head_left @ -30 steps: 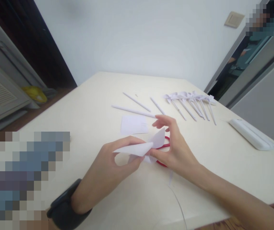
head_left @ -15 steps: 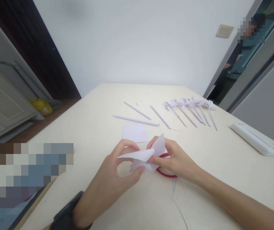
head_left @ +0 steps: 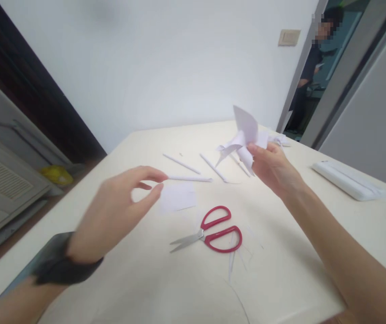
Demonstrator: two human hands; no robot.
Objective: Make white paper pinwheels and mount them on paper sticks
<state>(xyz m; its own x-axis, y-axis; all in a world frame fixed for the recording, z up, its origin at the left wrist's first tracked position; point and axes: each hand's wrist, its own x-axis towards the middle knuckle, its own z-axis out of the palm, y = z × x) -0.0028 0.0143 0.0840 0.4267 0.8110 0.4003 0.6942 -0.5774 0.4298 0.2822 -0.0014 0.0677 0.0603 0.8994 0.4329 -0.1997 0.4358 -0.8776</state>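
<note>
My right hand is raised over the right half of the table, pinching a white paper pinwheel near its centre; its folded blades stick out around the fingers. To the left, my left hand hovers slightly blurred with thumb and fingertips apart and nothing visible between them. Its fingertips cover the left end of a rolled paper stick; contact with it cannot be made out. A square of white paper lies just beyond the thumb. Red-handled scissors rest between my hands, blades slightly apart, pointing left.
Two more paper sticks lie farther back. Finished pinwheels are partly hidden behind my right hand. Thin paper strips lie under the scissors. A white plastic package sits at the right. A person stands beyond the doorway.
My hands have parted: the left let go of the paper and moved left, while the right lifted the pinwheel up and to the right. The scissors are now uncovered. The view has shifted.
</note>
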